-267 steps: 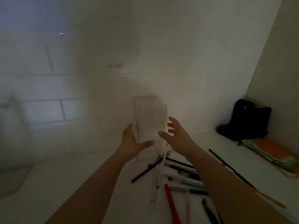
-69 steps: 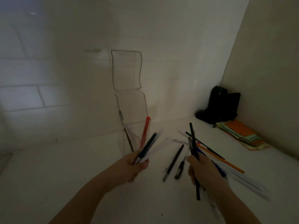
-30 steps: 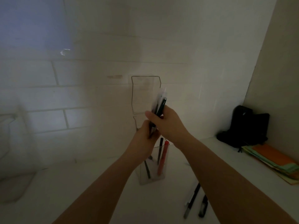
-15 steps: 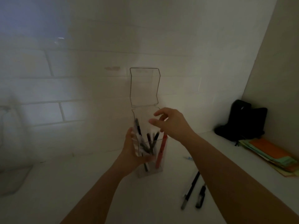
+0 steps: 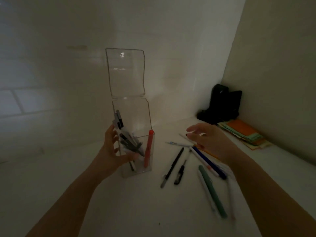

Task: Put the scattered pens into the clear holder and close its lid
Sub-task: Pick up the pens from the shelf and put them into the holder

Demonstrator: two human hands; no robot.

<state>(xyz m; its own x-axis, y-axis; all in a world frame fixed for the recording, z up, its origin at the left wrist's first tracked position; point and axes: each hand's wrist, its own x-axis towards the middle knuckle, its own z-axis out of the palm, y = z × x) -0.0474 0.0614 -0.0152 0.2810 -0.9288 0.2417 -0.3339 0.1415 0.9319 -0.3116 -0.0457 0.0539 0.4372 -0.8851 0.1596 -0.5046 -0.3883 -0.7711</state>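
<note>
The clear holder (image 5: 136,170) stands upright on the white surface, and its hinged lid (image 5: 125,72) stands open above it. Inside are a red pen (image 5: 148,149) and several dark and white pens (image 5: 127,142) leaning left. My left hand (image 5: 112,154) grips the holder's left side and front. My right hand (image 5: 209,142) hovers open, fingers spread, over scattered pens at the right. Among them lie a black pen (image 5: 172,167), a short black pen (image 5: 180,172), a blue pen (image 5: 207,162), a green pen (image 5: 212,191) and a white pen (image 5: 178,144).
A black object (image 5: 222,105) sits in the far right corner against the walls. A stack of orange and green papers (image 5: 242,134) lies beside it along the right wall. A tiled wall stands close behind the holder.
My right hand has left the holder's mouth and swung right and down over the scattered pens. The view has dropped, so more loose pens show. My left hand stays on the holder.
</note>
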